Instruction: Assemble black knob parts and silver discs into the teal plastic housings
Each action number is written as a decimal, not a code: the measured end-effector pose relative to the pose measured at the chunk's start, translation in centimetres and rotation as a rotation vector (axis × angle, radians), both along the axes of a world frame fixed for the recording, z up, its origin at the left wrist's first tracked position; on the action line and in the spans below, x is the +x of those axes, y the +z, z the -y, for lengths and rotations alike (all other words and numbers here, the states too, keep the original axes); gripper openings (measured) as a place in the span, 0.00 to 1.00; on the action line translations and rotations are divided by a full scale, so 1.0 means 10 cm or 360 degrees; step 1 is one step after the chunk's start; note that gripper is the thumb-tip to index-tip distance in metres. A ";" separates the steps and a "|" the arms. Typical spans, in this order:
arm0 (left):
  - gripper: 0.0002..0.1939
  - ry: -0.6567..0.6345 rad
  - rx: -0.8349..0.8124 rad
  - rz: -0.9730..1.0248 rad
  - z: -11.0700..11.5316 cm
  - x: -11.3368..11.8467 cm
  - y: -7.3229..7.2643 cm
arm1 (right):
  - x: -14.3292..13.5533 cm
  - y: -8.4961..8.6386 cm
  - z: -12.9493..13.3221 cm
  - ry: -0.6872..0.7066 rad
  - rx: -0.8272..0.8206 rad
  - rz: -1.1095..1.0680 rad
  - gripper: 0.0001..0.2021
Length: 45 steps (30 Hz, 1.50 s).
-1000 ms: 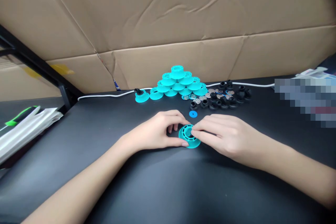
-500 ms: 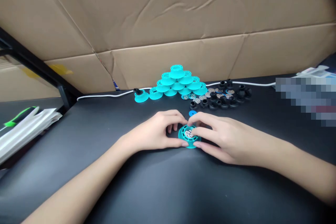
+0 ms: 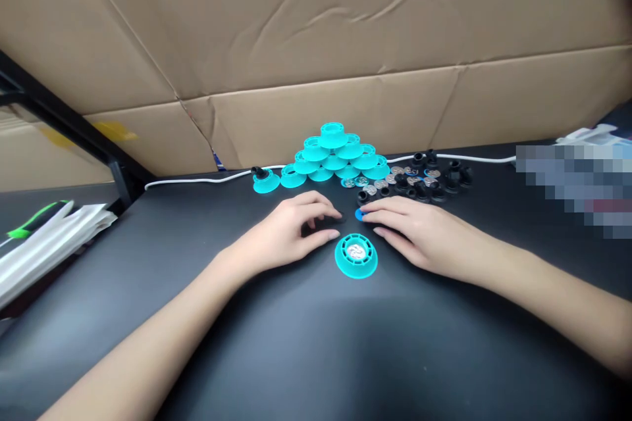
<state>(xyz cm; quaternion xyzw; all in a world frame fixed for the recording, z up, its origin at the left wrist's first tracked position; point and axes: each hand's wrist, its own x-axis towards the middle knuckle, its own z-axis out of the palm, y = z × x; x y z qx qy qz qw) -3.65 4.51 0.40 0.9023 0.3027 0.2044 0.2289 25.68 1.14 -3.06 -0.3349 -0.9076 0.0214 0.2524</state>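
Observation:
A turquoise flared ring (image 3: 356, 268) rests on the black table with a silver patterned disc (image 3: 356, 252) in its centre. Just behind and left of it is my left hand (image 3: 299, 227), thumb and fingers apart, holding nothing. My right hand (image 3: 419, 230) reaches over a small blue disc (image 3: 359, 214), its fingertips on or just above the disc's right side, thumb apart from the fingers. Behind the hands, several turquoise rings (image 3: 332, 136) are stacked as a pyramid. To their left, another turquoise ring (image 3: 266, 181) has a black piece (image 3: 259, 172) on top.
Several black knobs (image 3: 454, 177) and silver discs (image 3: 397, 171) lie at the back right. A white cable (image 3: 197, 180) runs along the cardboard wall (image 3: 296, 112). White packets (image 3: 54, 247) and a green-black tool (image 3: 39, 218) are at the left, blurred items at the right.
Both hands have let go of the turquoise ring and moved back from it. My right hand has shifted to the small blue disc; my left has moved slightly left.

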 end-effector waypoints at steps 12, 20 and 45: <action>0.12 -0.0063 0.0085 -0.0033 0.00 0.01 -0.05 | -0.03 0.12 0.00 0.0082 -0.0365 -0.0021 0.09; 0.20 -0.0274 -0.0080 -0.0035 0.09 0.05 0.11 | -0.01 0.14 -0.01 0.0148 -0.0555 -0.0122 0.05; 0.22 -0.0314 -0.0170 -0.0020 0.10 0.08 0.05 | 0.06 0.10 -0.04 -0.0148 -0.0731 -0.0058 0.06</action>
